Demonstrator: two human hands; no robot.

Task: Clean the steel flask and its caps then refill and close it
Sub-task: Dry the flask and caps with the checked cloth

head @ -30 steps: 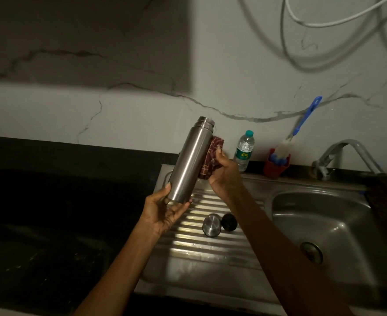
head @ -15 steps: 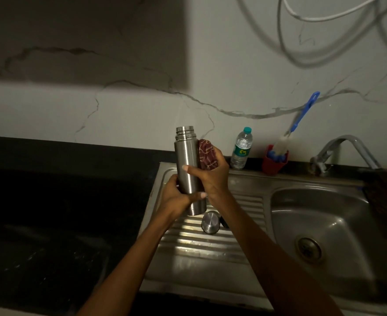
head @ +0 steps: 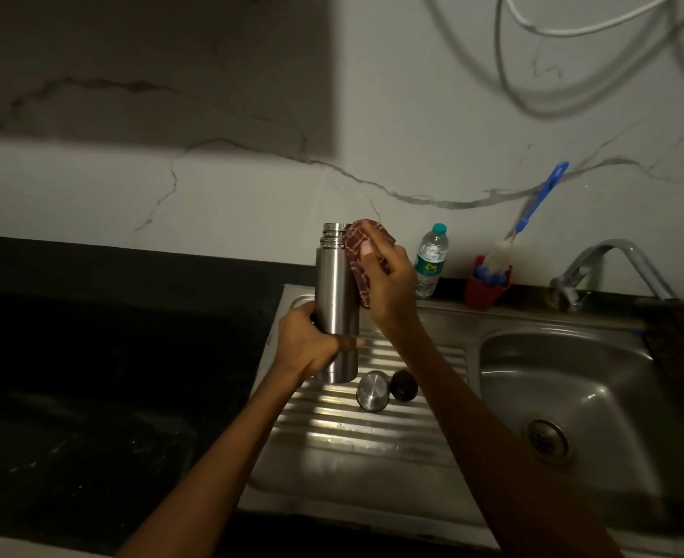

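Observation:
The steel flask [head: 337, 292] stands upright and uncapped above the ribbed drainboard [head: 356, 432]. My left hand [head: 310, 344] grips its lower body. A dark red patterned cloth [head: 359, 251] is held in my right hand [head: 386, 285] and pressed against the flask's upper right side, near the threaded neck. On the drainboard below lie the steel cap [head: 372, 392] and, just right of it, the black inner cap [head: 403, 385].
A small plastic water bottle [head: 430, 261] stands against the wall. A red cup [head: 486, 285] beside it holds a blue-handled bottle brush [head: 533, 207]. The sink basin [head: 566, 380] and tap [head: 610, 267] are to the right. Dark countertop [head: 90, 356] lies left.
The flask went from tilted to upright. My left hand shifted from its base to its lower body, and my right hand slid the cloth up toward the neck.

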